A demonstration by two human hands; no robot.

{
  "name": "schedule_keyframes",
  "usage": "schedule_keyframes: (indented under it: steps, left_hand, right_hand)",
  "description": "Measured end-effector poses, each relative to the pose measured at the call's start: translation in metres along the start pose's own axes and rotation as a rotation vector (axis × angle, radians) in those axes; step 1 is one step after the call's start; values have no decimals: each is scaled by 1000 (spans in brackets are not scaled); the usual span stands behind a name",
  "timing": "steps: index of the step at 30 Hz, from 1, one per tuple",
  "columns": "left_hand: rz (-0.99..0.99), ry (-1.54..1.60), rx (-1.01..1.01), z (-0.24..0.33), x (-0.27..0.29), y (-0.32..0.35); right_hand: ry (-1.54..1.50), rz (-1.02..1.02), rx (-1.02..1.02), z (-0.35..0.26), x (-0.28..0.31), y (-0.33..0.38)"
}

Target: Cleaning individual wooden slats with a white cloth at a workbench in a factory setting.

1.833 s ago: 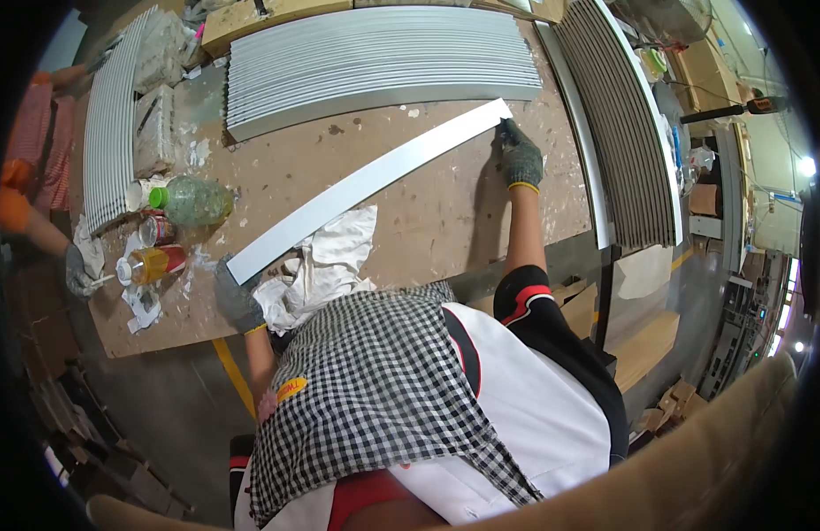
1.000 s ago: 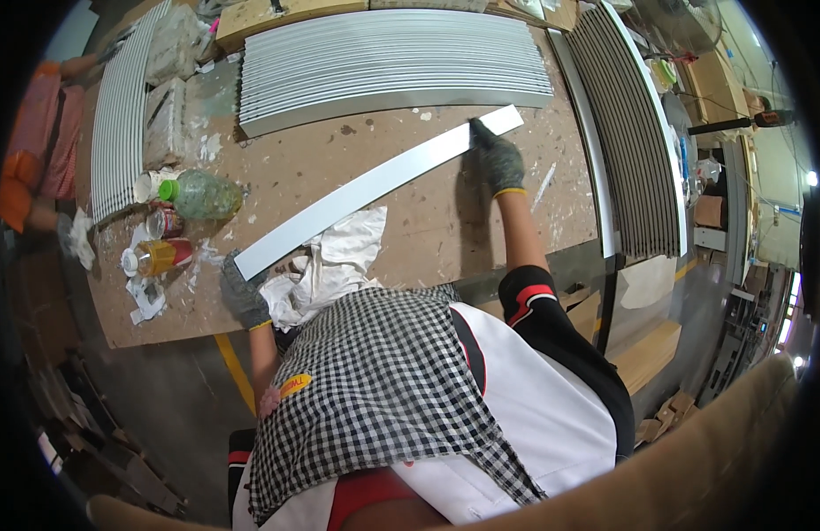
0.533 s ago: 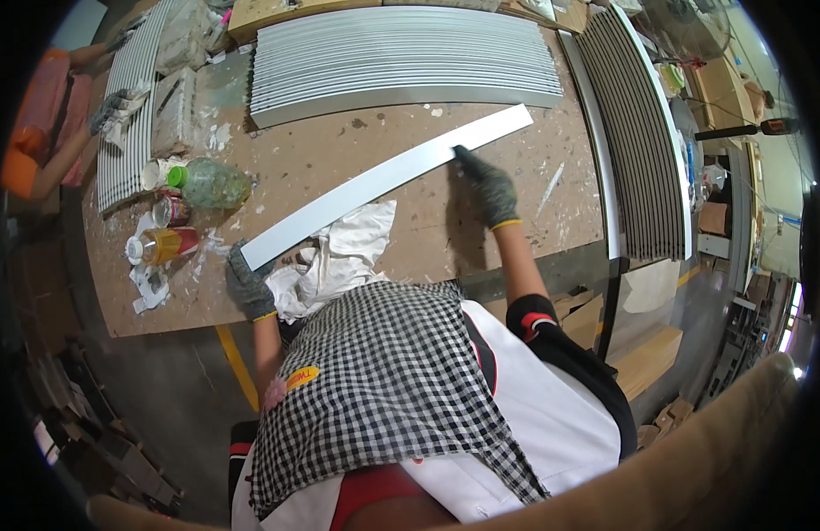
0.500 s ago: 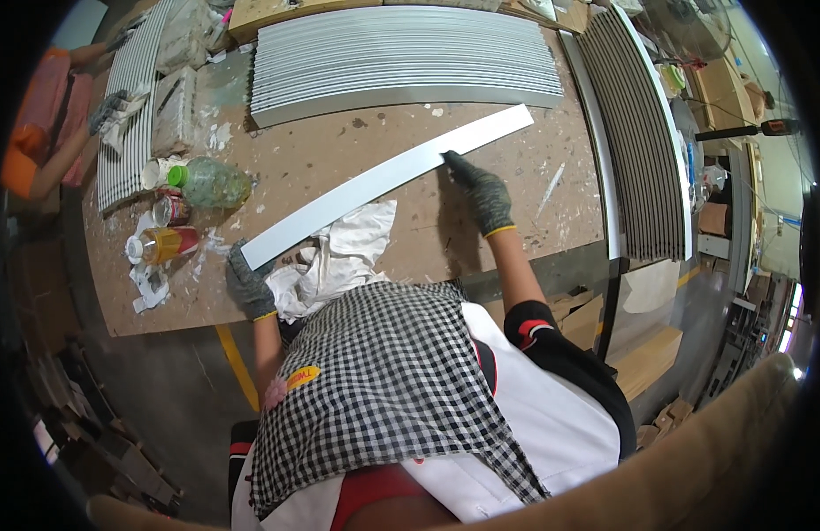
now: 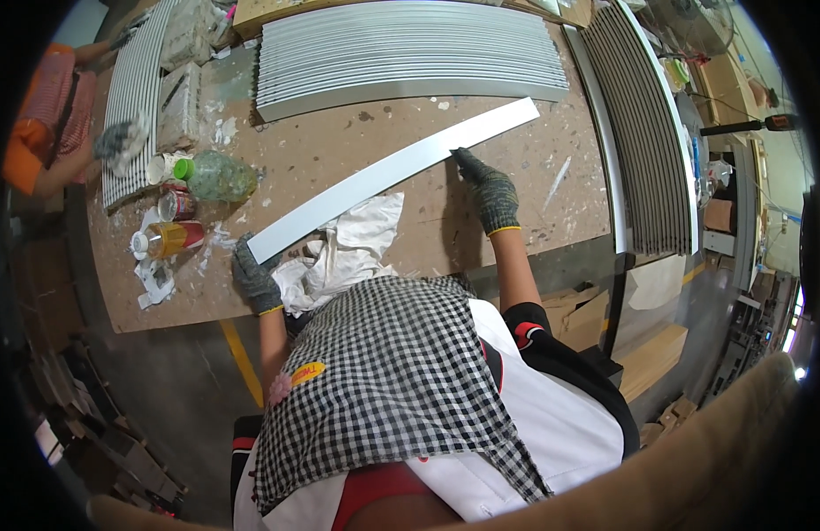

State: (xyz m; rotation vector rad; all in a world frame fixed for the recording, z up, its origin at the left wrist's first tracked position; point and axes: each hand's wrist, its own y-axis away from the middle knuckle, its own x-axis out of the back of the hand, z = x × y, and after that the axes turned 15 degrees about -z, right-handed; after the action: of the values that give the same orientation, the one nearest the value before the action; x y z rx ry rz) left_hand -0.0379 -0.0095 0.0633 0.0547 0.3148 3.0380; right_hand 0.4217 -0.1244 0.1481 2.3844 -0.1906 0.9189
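Note:
A long white strip [image 5: 383, 180] is held slantwise above the worktable, its left end low and its right end high. My left hand [image 5: 255, 276], in a grey knit glove, is closed round the strip's lower left end. At the near edge, right of the strip's middle, my right hand [image 5: 488, 193] grips it with its fingertips; this glove is grey too, with a yellow cuff. How far the fingers reach under the strip is hidden. A crumpled white cloth [image 5: 361, 237] lies beneath the strip, close to my apron.
Behind the strip, a stack of silvery-white strips [image 5: 410, 57] spans the brown table [image 5: 339, 142]. Another stack [image 5: 640, 133] stands on the right. On the left are a green-capped bottle [image 5: 217, 177], a can [image 5: 176, 205] and a bottle of yellow liquid [image 5: 169, 239]. A co-worker's gloved hand [image 5: 115, 140] works over more strips.
The view has shifted slightly. Both my hands keep their hold on the strip, which stays in nearly the same place. The co-worker's gloved hand has moved and is blurred.

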Motion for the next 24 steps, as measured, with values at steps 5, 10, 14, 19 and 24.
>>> schedule_keyframes:
  steps: [5,10,14,19,24]
  left_hand:
    - [-6,16,15,-10,6,-3]
    - [-15,197,96,10,-9,-7]
    - [28,158,67,0,2,0]
    - [-30,-120,-62,-2,0,-3]
    - [-16,-582,-279,9,-6,7]
  right_hand:
    - [14,-13,-92,-19,5,7]
    - [-18,91,-51,-4,-1,8]
    - [10,71,17,-2,-11,-1]
    - [7,141,-44,-25,-4,-5]
    - [74,77,-42,-38,-14,-10]
